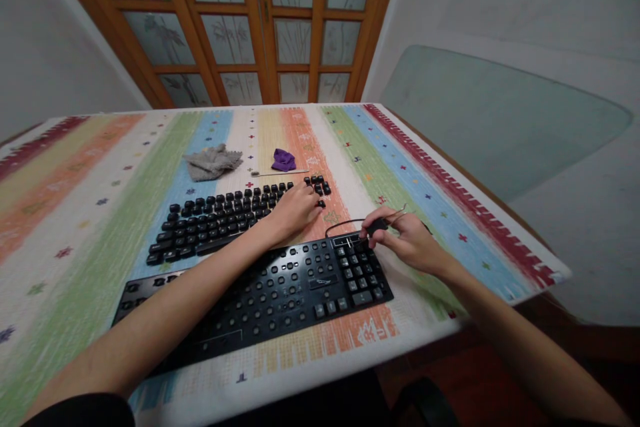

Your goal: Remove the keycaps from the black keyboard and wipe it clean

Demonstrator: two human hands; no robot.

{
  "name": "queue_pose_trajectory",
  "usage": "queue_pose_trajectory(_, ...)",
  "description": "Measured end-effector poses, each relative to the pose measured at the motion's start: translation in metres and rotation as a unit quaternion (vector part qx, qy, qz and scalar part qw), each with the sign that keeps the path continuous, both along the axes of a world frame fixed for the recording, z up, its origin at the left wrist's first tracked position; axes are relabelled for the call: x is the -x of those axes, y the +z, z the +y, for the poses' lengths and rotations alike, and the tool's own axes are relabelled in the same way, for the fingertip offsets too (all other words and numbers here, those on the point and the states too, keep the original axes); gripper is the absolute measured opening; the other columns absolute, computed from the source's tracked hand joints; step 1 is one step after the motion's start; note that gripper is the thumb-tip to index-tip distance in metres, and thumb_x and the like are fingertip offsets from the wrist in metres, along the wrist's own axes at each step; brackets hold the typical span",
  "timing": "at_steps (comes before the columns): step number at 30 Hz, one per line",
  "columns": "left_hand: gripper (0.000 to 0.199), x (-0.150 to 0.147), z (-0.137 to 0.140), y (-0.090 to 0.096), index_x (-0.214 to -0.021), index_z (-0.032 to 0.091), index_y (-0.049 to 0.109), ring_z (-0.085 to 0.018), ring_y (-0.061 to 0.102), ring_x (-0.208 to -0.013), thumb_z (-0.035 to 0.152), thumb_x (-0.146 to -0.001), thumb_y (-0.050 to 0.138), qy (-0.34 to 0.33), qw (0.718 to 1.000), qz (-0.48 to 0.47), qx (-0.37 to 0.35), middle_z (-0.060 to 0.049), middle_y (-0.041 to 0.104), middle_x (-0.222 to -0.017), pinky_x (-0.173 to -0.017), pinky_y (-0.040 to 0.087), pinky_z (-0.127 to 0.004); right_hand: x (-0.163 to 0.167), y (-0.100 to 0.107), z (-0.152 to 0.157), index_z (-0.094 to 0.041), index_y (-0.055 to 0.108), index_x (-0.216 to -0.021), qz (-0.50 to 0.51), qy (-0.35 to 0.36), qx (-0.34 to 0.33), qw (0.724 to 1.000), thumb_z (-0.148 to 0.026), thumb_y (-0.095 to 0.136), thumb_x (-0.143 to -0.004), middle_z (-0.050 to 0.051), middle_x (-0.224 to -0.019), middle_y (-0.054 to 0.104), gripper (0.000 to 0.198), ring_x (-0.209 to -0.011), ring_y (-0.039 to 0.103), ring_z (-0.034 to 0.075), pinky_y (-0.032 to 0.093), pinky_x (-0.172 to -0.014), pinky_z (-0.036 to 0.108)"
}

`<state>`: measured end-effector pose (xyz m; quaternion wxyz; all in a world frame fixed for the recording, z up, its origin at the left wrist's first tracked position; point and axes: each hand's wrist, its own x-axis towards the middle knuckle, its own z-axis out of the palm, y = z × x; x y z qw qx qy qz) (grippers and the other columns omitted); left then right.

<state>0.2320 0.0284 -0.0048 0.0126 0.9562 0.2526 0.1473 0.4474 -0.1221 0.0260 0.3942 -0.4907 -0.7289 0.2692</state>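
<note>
A black keyboard [273, 293] lies at a slant near the table's front edge. Most of its left and middle part is bare of keycaps, while the number pad on the right still carries them. Behind it, loose black keycaps [225, 219] stand in rows. My left hand [296, 208] reaches over the keyboard to the right end of these rows, its bent fingers closed at a keycap [321, 203]. Over the number pad's back corner, my right hand [407, 240] is closed on a wire keycap puller [376, 225] with a black handle and thin wires.
Beyond the keycaps are a crumpled grey cloth [213, 162], a purple cloth [284, 159] and a thin stick-like tool [281, 174]. The keyboard's cable [336, 222] curves behind its right end. A striped tablecloth [430, 193] covers the table.
</note>
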Motion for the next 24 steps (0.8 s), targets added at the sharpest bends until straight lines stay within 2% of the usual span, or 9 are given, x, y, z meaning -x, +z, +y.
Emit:
queue_pose_trajectory(8,0.018,0.002,0.000,0.000,-0.087,0.011,0.068,-0.027,0.058,-0.100,0.021,-0.093,0.055,-0.003,1.000,-0.009,0.000,-0.013,0.066,-0.095,-0.089,0.050,-0.042,0.030,0.005,-0.026,-0.019,0.070,-0.089,-0.034,0.079,0.012,0.996,-0.044,0.064,-0.092,0.002,-0.080,0.073,0.026,-0.071,0.068,0.015,0.051,-0.065,0.028)
queue_pose_trajectory(13,0.018,0.009,-0.007,0.008,-0.085,0.012,0.067,-0.027,0.057,-0.098,0.019,-0.093,0.053,-0.001,1.000,-0.016,0.000,-0.012,0.065,-0.091,-0.088,0.049,-0.041,0.036,-0.001,-0.039,-0.020,0.070,-0.091,-0.012,0.078,0.031,0.996,-0.044,0.068,-0.089,0.001,-0.081,0.073,0.024,-0.071,0.068,0.014,0.050,-0.065,0.027)
queue_pose_trajectory(18,0.020,0.032,-0.038,0.023,-0.084,0.014,0.067,-0.025,0.056,-0.094,0.019,-0.095,0.051,-0.037,0.999,-0.017,0.014,-0.011,0.065,-0.089,-0.086,0.048,-0.039,0.049,-0.009,-0.052,-0.020,0.069,-0.092,-0.024,0.102,-0.012,0.994,-0.051,0.068,-0.088,0.002,-0.080,0.073,0.031,-0.068,0.066,0.013,0.050,-0.062,0.026)
queue_pose_trajectory(21,0.023,0.052,-0.065,0.031,-0.088,0.014,0.068,-0.024,0.056,-0.086,0.024,-0.097,0.050,-0.054,0.997,-0.019,0.046,-0.010,0.063,-0.084,-0.079,0.048,-0.037,0.059,-0.012,-0.055,-0.020,0.067,-0.093,-0.045,0.121,-0.056,0.990,-0.050,0.066,-0.090,0.003,-0.081,0.073,0.030,-0.070,0.067,0.014,0.052,-0.065,0.027)
queue_pose_trajectory(24,0.020,0.073,-0.094,0.036,-0.093,0.015,0.069,-0.023,0.057,-0.085,0.024,-0.097,0.052,-0.063,0.993,-0.023,0.098,-0.009,0.063,-0.089,-0.076,0.048,-0.035,0.064,-0.016,-0.054,-0.019,0.067,-0.097,-0.059,0.130,-0.087,0.986,-0.048,0.065,-0.092,0.003,-0.082,0.074,0.030,-0.072,0.067,0.015,0.053,-0.068,0.028)
